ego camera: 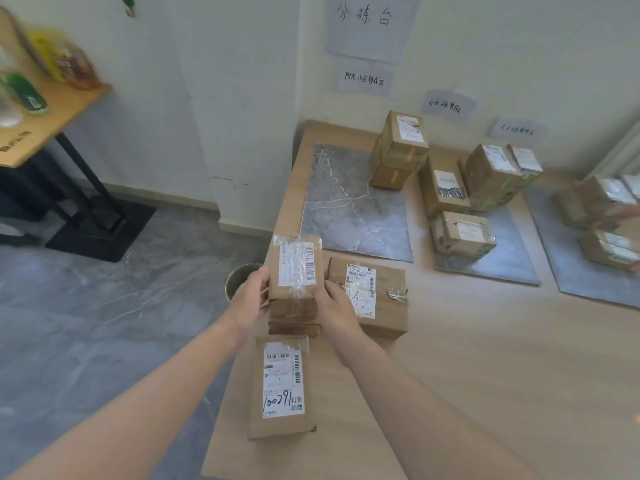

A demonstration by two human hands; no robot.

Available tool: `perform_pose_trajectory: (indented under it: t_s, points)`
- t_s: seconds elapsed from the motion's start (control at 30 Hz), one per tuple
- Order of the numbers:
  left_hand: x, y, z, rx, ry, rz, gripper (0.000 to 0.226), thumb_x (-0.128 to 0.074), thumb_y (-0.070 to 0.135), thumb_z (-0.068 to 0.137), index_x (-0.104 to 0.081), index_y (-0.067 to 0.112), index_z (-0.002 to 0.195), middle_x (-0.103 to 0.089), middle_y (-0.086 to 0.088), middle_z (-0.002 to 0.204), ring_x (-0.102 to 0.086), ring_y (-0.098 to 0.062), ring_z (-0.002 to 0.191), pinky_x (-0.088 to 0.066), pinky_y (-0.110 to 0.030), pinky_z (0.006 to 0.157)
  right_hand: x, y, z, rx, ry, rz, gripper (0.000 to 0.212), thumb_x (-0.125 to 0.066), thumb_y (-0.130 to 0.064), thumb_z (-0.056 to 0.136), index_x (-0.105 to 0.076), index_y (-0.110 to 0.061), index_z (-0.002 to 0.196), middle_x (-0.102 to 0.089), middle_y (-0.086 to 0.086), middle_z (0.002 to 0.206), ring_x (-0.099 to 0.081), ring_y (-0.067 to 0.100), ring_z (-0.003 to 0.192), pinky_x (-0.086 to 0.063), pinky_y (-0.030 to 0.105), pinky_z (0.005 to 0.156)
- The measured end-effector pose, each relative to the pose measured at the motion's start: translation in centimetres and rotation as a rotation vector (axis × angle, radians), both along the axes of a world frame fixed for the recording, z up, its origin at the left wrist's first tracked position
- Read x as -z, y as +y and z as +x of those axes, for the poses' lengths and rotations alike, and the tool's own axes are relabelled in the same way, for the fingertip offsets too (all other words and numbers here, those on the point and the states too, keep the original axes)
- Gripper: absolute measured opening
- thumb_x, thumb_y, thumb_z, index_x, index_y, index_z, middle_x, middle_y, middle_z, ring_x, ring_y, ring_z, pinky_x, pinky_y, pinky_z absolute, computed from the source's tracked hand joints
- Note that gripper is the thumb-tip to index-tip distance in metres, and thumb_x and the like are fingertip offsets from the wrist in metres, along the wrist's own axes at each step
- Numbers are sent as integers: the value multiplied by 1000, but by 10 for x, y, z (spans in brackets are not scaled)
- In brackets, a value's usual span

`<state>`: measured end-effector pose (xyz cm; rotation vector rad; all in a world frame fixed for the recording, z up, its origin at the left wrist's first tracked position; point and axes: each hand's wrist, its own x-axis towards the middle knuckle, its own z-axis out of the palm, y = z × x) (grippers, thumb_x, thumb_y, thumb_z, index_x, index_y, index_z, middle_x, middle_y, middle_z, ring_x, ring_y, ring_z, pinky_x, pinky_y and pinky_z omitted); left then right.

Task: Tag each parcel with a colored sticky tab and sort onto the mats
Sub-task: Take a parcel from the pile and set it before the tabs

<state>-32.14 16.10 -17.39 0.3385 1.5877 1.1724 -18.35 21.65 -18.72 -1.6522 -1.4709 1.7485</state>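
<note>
Mats [346,216] three, wall signs [365,81] four, parcels [280,386] ten-plus.

Your pale wooden table [467,375] carries three grey mats: the marbled mat [346,209] towards its left edge, a second mat [512,268] to the right of it, a third mat [568,271] farther right. Just in front of the marbled mat lies a string-tied parcel [372,296]; nearer you, a flat parcel [280,386] bearing a handwritten number.

Two arms in view, left forearm [156,403] and right forearm [415,393], both bare up to the frame edge. Left hand [247,299] and right hand [334,306] bare too. Rest of body out of frame.
</note>
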Motion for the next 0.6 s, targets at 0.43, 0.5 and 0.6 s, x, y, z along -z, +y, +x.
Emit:
perform_pose_trajectory:
  t_s: [0.43,0.5,0.6]
  points:
    - [-65,-1,5,72,80,165,43,-26,43,109,-66,28,108,-68,7,115,-62,-17,113,-43,-38,107,-64,9,20,90,81,211,30,-46,-37,105,-64,-20,122,-65,-11,106,-58,4,92,-40,22,69]
    - [-81,-2,12,83,107,206,43,-27,46,108,-66,28,114,-69,2,120,-63,-20,113,-45,-41,108,-79,6,27,124,124,242,29,-48,-37,104,-64,-19,120,-64,-10,101,-58,9,91,-40,24,69]
    - [-103,-1,24,119,153,256,47,-28,50,107,-63,25,125,-69,2,118,-63,-20,110,-46,-45,108,-102,1,44,165,162,312,24,-48,-37,104,-64,-20,109,-60,-12,89,-54,8,81,-38,24,68]
